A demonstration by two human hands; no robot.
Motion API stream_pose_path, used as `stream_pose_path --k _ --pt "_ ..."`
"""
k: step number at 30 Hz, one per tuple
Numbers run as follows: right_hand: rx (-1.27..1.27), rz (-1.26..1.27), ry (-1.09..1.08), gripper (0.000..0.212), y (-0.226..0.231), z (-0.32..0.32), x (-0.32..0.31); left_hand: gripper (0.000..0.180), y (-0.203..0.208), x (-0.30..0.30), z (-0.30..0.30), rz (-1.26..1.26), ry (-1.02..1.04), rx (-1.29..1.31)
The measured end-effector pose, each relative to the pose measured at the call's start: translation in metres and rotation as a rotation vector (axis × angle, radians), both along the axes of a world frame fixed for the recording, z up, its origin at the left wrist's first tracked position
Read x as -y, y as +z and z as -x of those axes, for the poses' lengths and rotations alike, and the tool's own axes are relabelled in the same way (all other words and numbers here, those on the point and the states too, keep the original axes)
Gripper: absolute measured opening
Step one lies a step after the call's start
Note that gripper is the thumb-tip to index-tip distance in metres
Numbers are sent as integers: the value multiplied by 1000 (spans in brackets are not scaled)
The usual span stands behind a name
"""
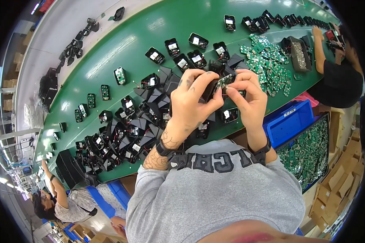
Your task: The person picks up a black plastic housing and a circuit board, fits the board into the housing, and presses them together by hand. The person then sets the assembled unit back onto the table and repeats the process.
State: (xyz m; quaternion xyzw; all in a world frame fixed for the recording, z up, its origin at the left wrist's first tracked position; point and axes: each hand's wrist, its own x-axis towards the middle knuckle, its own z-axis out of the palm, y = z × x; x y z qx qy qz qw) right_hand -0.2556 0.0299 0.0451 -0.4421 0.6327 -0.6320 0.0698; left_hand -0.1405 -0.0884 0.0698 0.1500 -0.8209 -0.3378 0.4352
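Observation:
Both my hands are raised over the near side of the green table. My left hand [190,95] is closed around a black plastic housing [209,91], thumb toward its edge. A small green circuit board [223,82] sits at the housing's right side, tilted up between my hands. With thumb and forefinger pinched, my right hand [248,94] grips the board's edge. What exactly lies between those fingertips is partly hidden. Just below my hands is an open black housing [230,115] with a white part inside.
Black housings with wires [121,135] lie heaped left of my hands. A pile of green circuit boards [267,65] spreads to the right, near a box of small parts [299,54]. A blue bin [290,121] stands by the table edge. Co-workers [340,77] sit at both ends.

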Motion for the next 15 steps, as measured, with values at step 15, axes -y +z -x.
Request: stream_pose_path --k 15 --pt "-26 -36 4 11 3 10 -5 32 -2 -2 -1 181 -26 80"
